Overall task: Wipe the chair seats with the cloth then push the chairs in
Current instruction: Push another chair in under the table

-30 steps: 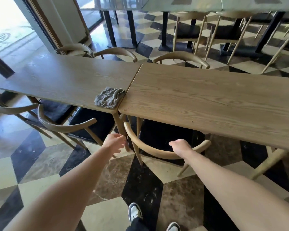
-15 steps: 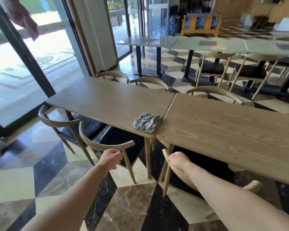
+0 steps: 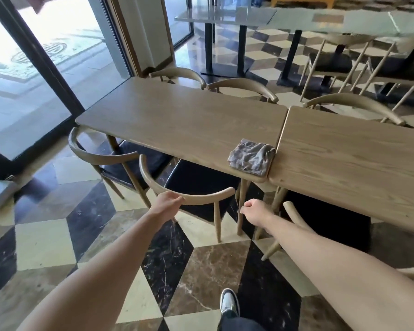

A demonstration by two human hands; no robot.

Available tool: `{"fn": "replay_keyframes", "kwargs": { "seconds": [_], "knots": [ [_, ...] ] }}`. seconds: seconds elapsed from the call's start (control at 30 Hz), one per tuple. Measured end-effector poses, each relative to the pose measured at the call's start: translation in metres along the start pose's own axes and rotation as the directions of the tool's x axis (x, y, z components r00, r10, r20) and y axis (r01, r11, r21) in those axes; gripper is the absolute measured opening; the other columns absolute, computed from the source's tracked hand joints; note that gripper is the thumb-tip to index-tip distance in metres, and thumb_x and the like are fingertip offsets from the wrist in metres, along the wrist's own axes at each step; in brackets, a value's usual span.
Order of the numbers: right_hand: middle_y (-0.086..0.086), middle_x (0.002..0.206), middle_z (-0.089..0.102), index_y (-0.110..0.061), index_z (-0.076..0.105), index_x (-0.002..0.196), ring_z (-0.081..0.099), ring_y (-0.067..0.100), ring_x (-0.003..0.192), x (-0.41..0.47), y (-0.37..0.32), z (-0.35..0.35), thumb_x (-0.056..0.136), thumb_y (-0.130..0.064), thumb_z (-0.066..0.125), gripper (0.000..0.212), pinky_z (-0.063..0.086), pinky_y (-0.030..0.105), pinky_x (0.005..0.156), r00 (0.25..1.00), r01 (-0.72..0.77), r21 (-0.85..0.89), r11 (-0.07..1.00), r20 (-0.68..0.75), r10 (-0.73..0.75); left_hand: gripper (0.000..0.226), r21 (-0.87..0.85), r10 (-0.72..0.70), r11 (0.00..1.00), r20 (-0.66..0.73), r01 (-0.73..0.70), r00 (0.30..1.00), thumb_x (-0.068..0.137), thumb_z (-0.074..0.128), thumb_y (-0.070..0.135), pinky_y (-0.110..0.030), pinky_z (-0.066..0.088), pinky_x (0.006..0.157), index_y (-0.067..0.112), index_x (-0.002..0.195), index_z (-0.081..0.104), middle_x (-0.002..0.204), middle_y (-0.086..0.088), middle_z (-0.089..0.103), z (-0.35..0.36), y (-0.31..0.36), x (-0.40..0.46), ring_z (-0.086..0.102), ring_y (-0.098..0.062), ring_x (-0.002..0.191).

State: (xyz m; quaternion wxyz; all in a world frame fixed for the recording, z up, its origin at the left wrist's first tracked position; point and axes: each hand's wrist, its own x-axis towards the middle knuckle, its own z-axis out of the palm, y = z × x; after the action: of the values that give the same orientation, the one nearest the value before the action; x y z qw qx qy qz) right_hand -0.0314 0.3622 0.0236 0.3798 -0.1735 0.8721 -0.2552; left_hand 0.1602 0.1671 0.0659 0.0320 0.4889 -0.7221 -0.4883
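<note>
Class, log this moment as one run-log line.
left hand: grips middle chair backrest | right hand: free, loosely curled | grey cloth: on table corner

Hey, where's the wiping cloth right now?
In the head view the crumpled grey cloth lies on the left wooden table, at its near right corner beside the seam with the right table; neither hand touches it.
</note>
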Motion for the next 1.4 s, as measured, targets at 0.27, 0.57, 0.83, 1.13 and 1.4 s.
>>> {"fn": "replay_keyframes", "kwargs": {
  "seconds": [0.27, 0.57, 0.83, 1.13, 1.4],
  "knots": [
    [0.005, 0.145, 0.053, -0.021, 0.05, 0.145, 0.053, 0.029, 0.128, 0.044, -0.039, 0.057, 0.096, -0.041, 0.054, 0.053, 0.047, 0.036, 0.102, 0.997, -0.073, 0.047, 0.996, 0.044, 0.071, 0.019, 0.205, -0.097, 0.976, 0.093, 0.076, 0.991, 0.08, 0.078, 0.015, -0.025, 0.051, 0.066, 0.024, 0.08, 0.062, 0.089, -0.001, 0.063, -0.045, -0.037, 0.06, 0.062, -0.013, 0.081],
    [0.005, 0.133, 0.057, -0.017, 0.048, 0.144, 0.058, 0.026, 0.115, 0.033, -0.092, 0.124, 0.095, -0.042, 0.053, 0.056, 0.048, 0.041, 0.099, 0.99, -0.142, 0.059, 0.988, 0.019, 0.141, 0.009, 0.247, -0.091, 0.968, 0.203, 0.039, 0.975, 0.083, 0.074, 0.016, -0.027, 0.048, 0.059, 0.014, 0.086, 0.066, 0.081, -0.004, 0.063, -0.13, -0.101, 0.132, 0.055, -0.014, 0.066],
    [0.008, 0.157, 0.038, -0.023, 0.032, 0.155, 0.04, 0.031, 0.141, -0.052, -0.147, 0.202, 0.094, -0.057, 0.052, 0.073, 0.037, 0.047, 0.113, 0.969, -0.191, 0.082, 0.978, -0.142, 0.201, 0.026, 0.335, 0.073, 0.923, 0.328, -0.189, 0.942, 0.075, 0.078, 0.028, -0.027, 0.047, 0.058, 0.022, 0.096, 0.064, 0.08, 0.001, 0.066, -0.21, -0.131, 0.146, 0.062, -0.013, 0.068],
    [0.008, 0.161, 0.032, -0.024, 0.025, 0.158, 0.029, 0.031, 0.148, -0.135, -0.183, 0.166, 0.092, -0.065, 0.048, 0.082, 0.029, 0.05, 0.117, 0.907, -0.162, 0.008, 0.987, -0.392, 0.152, 0.066, 0.423, 0.378, 0.742, 0.378, -0.521, 0.845, 0.082, 0.066, 0.054, -0.028, 0.047, 0.059, 0.026, 0.139, 0.048, 0.105, -0.002, 0.063, -0.25, -0.064, 0.125, 0.063, -0.013, 0.078],
    [0.007, 0.16, 0.033, -0.026, 0.027, 0.156, 0.031, 0.032, 0.146, -0.184, -0.18, 0.158, 0.082, -0.072, 0.044, 0.089, 0.03, 0.056, 0.116, 0.884, -0.195, -0.011, 0.981, -0.436, 0.171, 0.067, 0.382, 0.462, 0.71, 0.382, -0.592, 0.801, 0.085, 0.062, 0.06, -0.024, 0.034, 0.056, 0.024, 0.14, 0.048, 0.085, 0.01, 0.058, -0.237, -0.035, 0.075, 0.051, -0.007, 0.069]
  ]
}}
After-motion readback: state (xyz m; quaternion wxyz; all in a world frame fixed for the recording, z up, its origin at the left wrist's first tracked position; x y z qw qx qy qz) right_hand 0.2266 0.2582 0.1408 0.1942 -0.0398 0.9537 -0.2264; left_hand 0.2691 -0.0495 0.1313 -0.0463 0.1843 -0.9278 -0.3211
